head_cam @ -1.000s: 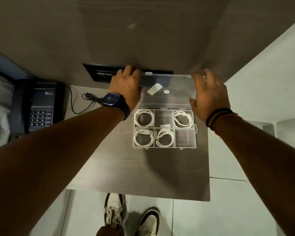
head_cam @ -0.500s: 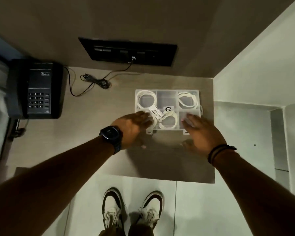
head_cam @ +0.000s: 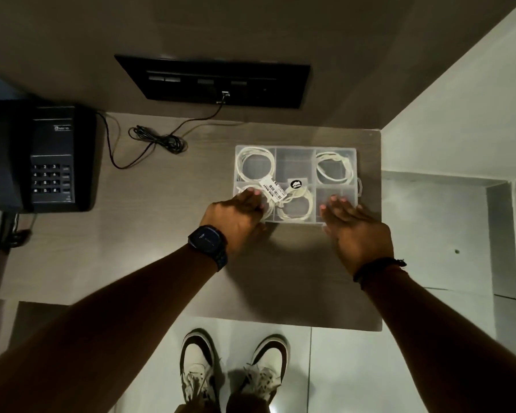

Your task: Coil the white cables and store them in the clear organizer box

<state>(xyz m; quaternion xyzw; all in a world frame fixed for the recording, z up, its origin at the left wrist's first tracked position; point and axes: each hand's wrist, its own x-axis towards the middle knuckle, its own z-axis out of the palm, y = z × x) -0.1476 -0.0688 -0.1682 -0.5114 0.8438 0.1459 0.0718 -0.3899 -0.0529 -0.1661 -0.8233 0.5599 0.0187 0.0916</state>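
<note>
The clear organizer box (head_cam: pixel 295 162) lies on the wooden table with its lid down. White coiled cables sit in the back left (head_cam: pixel 272 165), back right (head_cam: pixel 349 171) and front middle (head_cam: pixel 310 201) compartments. Another coil shows partly under my left hand (head_cam: pixel 236 216), which curls over the box's front left corner with the thumb at the front edge. My right hand (head_cam: pixel 355 228) lies flat on the front right corner, fingers stretched out on the lid. Two stickers are on the lid's middle.
A black desk phone (head_cam: pixel 42 156) stands at the left. Its thin black cord (head_cam: pixel 158 141) runs to a black wall panel (head_cam: pixel 212 81) behind the table (head_cam: pixel 280 278). The table's right edge runs just past the box. My shoes (head_cam: pixel 197 368) are on the tiled floor below.
The lid, held upright a second ago, has come down onto the box. Both hands moved from the lid's top edge to the box's front corners.
</note>
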